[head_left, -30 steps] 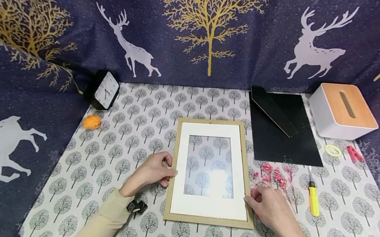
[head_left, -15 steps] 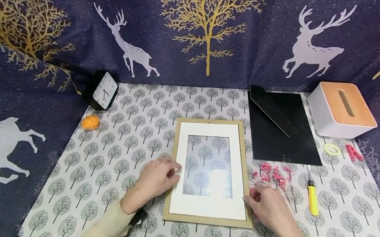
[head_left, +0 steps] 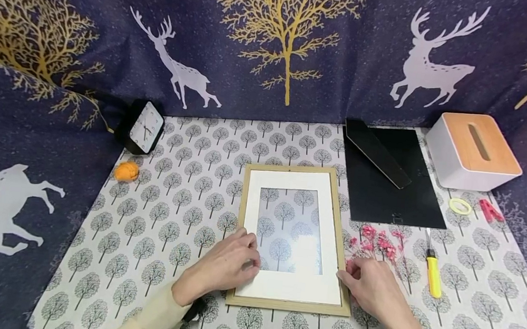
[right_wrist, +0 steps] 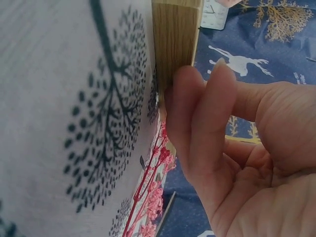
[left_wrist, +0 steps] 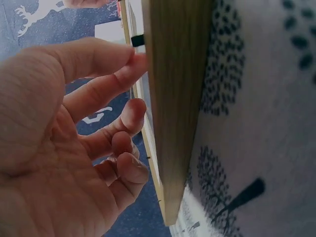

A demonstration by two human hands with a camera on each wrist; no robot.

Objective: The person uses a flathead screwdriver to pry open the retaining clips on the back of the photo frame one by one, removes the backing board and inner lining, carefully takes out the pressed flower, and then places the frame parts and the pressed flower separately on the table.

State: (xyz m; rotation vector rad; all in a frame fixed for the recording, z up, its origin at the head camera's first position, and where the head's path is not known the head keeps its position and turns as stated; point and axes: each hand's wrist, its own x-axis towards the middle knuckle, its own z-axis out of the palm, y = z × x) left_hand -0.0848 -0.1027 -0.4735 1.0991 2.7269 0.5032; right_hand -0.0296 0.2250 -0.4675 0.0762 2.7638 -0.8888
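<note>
A light wooden picture frame (head_left: 347, 299) with a white mat (head_left: 289, 290) lies on the table, its mat window see-through. My left hand (head_left: 230, 259) reaches over the left side bar. In the left wrist view its thumb and index fingertip come together at a small black tab (left_wrist: 138, 40) on the frame's inner edge; the other fingers curl loosely. With the right hand (head_left: 373, 286) I grip the right side bar, thumb on top and curled fingers (right_wrist: 185, 89) against the outer side. Pink dried flowers (head_left: 385, 245) lie close beyond that hand.
A black backing board (head_left: 359, 205) with its stand lies at the back right. Nearby are a white tissue box (head_left: 458, 175) with a wooden lid, a yellow ring (head_left: 460, 206), a red A-shaped piece (head_left: 491, 211) and a screwdriver (head_left: 433, 276). A clock (head_left: 146, 128) and orange ball (head_left: 127, 171) stand left.
My left hand has lifted off the left side bar, then come down nearer the front, its fingertips now over the mat's edge. The right hand and the frame have stayed put.
</note>
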